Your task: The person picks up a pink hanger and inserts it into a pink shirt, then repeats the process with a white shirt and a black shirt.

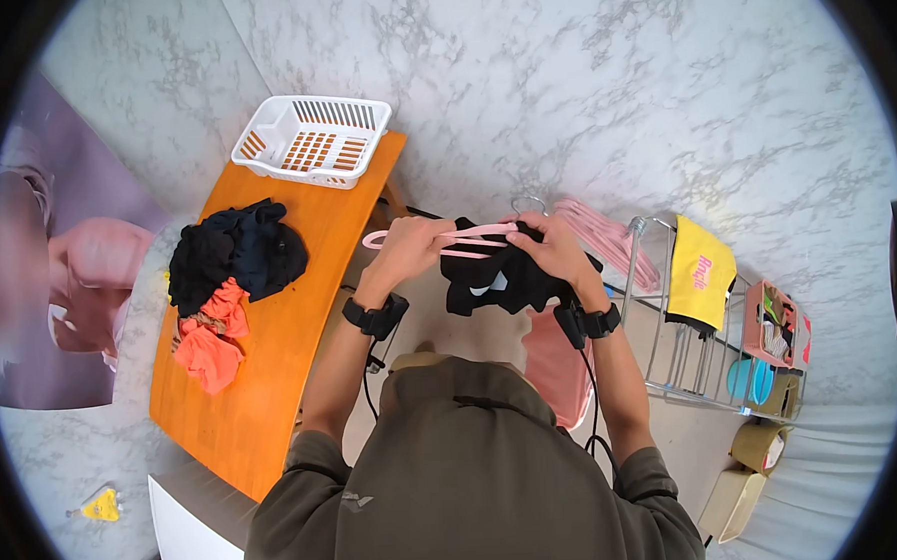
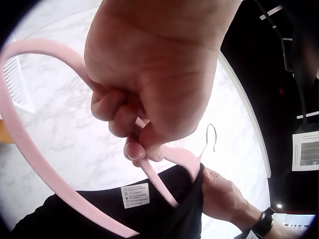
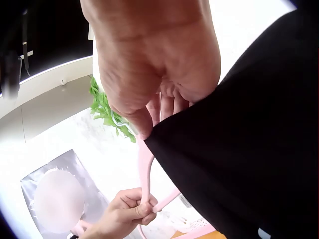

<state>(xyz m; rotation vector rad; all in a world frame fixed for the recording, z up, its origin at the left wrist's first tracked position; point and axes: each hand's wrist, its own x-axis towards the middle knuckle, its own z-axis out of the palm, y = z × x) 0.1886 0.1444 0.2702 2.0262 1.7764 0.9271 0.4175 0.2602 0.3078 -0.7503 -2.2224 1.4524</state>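
Observation:
A pink clothes hanger (image 2: 26, 142) with a thin metal hook (image 2: 215, 134) is partly inside a black garment (image 1: 509, 285). My left hand (image 1: 412, 250) grips the hanger, its fingers curled round the pink bar in the left wrist view. One rounded end of the hanger sticks out past that hand, outside the cloth. On the other side, my right hand (image 1: 559, 253) pinches the garment's edge close to the hook. A white care label (image 2: 135, 195) shows inside the black cloth. The garment hangs below both hands and covers the rest of the hanger.
To the left, an orange-brown table (image 1: 277, 373) carries a white plastic basket (image 1: 375, 148), dark clothes (image 1: 252, 244) and coral-coloured clothes (image 1: 210, 355). At the right are several pink hangers (image 1: 607, 235) and a metal drying rack (image 1: 663, 386) with a yellow cloth (image 1: 701, 274).

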